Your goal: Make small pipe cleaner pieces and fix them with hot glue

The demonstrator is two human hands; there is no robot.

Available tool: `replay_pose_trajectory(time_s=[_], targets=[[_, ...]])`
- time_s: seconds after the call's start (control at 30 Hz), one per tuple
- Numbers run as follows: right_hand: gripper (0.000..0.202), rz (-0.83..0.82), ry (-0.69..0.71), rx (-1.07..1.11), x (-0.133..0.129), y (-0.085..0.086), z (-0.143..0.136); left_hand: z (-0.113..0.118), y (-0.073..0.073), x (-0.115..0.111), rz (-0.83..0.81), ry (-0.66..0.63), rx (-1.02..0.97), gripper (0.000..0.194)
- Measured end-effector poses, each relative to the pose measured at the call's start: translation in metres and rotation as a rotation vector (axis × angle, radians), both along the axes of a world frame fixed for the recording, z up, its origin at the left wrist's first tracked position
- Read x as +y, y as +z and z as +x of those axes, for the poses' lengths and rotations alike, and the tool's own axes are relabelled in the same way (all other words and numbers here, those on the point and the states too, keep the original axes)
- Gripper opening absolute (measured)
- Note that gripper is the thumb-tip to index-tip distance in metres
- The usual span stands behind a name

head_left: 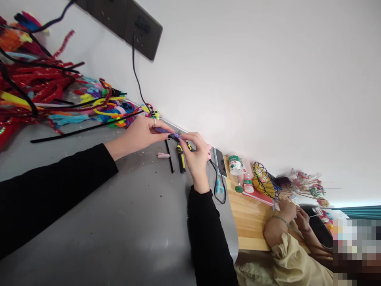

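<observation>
Between both hands is a purple pipe cleaner (163, 130), pinched in the fingertips of my left hand (145, 133), which wears a ring. My right hand (196, 153) pinches its other end, and the fingers partly hide its shape. Just below the hands lie pliers with black-and-yellow handles (181, 159); their jaws are hard to make out. A short black pipe cleaner (169, 159) and a small folded pale pink piece (163, 155) rest on the grey table beside the pliers. A long black pipe cleaner (86, 129) stretches out left of my left hand.
Many coloured pipe cleaners (44, 87) are heaped at the left. A black cable (137, 79) hangs from the wall socket strip (127, 24). Right of my hands are a phone (220, 162), plastic bottles (236, 165) and a wire basket (264, 180). Another person's hands (287, 210) work at the wooden table (247, 218).
</observation>
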State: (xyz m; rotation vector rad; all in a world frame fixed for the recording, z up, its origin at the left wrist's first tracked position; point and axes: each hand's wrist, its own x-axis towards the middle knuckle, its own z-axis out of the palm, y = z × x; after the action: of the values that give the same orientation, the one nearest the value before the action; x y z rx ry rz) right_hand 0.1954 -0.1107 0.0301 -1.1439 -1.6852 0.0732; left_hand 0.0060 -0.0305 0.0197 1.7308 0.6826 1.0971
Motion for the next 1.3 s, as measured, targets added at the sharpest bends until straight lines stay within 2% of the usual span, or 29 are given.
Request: replay_pose_trajectory(time_s=[0.2,0.33,0.4,0.67,0.97,1.1,1.2,1.3], targets=[[0.005,-0.044,-0.013,0.012,0.000,-0.002,0.002,0.000,0.005,-0.003,0.010,-0.005,-0.035,0.021],[0.029,-0.116,-0.025,0.057,0.003,-0.006,0.005,0.000,0.006,-0.004,0.037,-0.001,-0.067,0.022],[0.033,-0.127,-0.017,0.064,0.005,-0.008,0.005,0.000,0.005,-0.003,0.036,-0.003,-0.075,0.023],[0.023,-0.174,0.023,0.046,0.005,-0.010,0.002,0.001,0.002,-0.001,0.039,-0.017,-0.084,0.023],[0.030,-0.169,-0.025,0.094,0.002,-0.008,0.000,0.000,0.006,-0.003,0.061,0.038,-0.048,0.024],[0.026,-0.082,-0.090,0.078,-0.002,-0.005,-0.001,0.002,0.003,-0.002,0.026,0.031,-0.055,0.023],[0.024,0.060,-0.138,-0.041,-0.004,-0.001,-0.001,0.003,0.000,-0.001,0.033,0.080,-0.053,0.026],[0.025,0.165,-0.113,-0.172,-0.005,-0.001,-0.002,0.004,-0.005,0.001,0.085,0.140,-0.078,0.030]])
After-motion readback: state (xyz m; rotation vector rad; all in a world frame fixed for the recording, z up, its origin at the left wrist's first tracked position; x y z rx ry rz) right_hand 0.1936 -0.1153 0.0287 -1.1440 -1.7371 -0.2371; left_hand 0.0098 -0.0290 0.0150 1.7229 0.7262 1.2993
